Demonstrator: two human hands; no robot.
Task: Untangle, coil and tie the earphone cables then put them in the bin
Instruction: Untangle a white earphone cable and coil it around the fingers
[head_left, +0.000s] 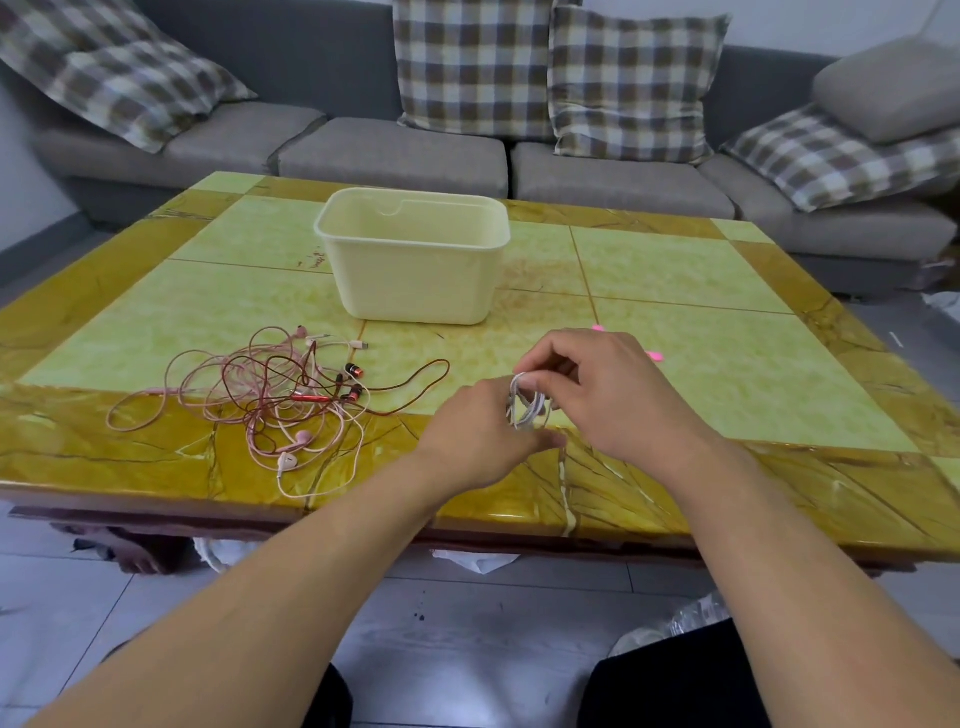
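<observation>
Head view: above the near edge of a yellow-and-amber tiled bench (675, 291), two bare hands together around a small white earphone cable coil (527, 402). Left hand (480, 434) curled, gripping the coil from its left side, thumb stretched along the bench edge beneath it. Right hand (597, 387) arched over the coil from the right, fingers bent, fingertips pinching the top loops. Coil lifted just off the bench surface, between both hands.

Further left on the bench, well apart from the hands, a loose tangle of pink and red earphone cables (280, 400), earbuds and plugs mixed through it. Behind, toward the bench middle, a cream plastic bin (415, 280), upright. Small pink ties (655, 356) partly hidden behind the right hand. Beyond the bench, a grey sofa (395, 150) with checked cushions (472, 62).
</observation>
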